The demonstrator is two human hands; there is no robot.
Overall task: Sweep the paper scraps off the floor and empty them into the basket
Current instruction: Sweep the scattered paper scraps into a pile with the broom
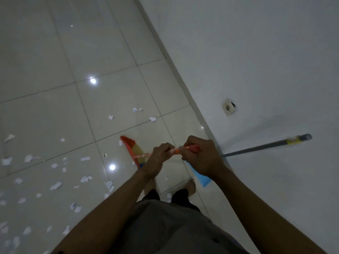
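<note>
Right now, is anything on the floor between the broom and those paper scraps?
Nothing visible: only bare tile separates the broom from the paper scraps to its left. The blue dustpan stands on the other side, by the wall.

Floor tiles: glossy, smooth, mirroring lamp glints | paper scraps: thin white paper, matt, crumpled | wall: smooth matt paint | broom: orange plastic, fibrous bristles | grey pole: smooth, metal-looking | shorts: matt grey cloth
</note>
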